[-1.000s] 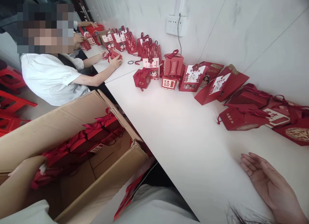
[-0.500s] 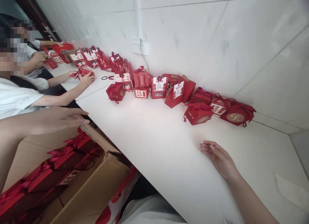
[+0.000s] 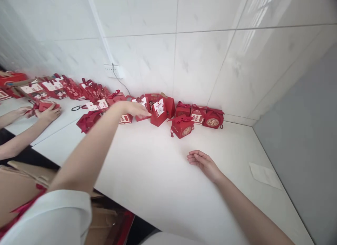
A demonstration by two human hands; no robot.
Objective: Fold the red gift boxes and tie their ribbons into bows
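My left hand [image 3: 135, 109] reaches across the table with its fingers stretched out and nothing in them. Its fingertips come close to a red gift box with a white label [image 3: 159, 113]; whether they touch it I cannot tell. Behind the hand, another red box with a white tag [image 3: 142, 101] is partly hidden. My right hand [image 3: 202, 162] rests on the white table [image 3: 158, 178], palm turned inward, fingers loosely curved and empty. Nearest to it stands a red six-sided gift box with a ribbon and a gold round emblem [image 3: 182, 127].
Several more red boxes [image 3: 213, 118] line the wall. A co-worker's hands [image 3: 48, 113] hold a small red box at the left. Scissors [image 3: 76, 108] lie near them. A cardboard carton [image 3: 101, 224] stands below the table's front edge. A pale sheet [image 3: 264, 174] lies at the right.
My left hand has swung from above the carton to the boxes by the wall. The view has turned right; my right hand stays on the table.
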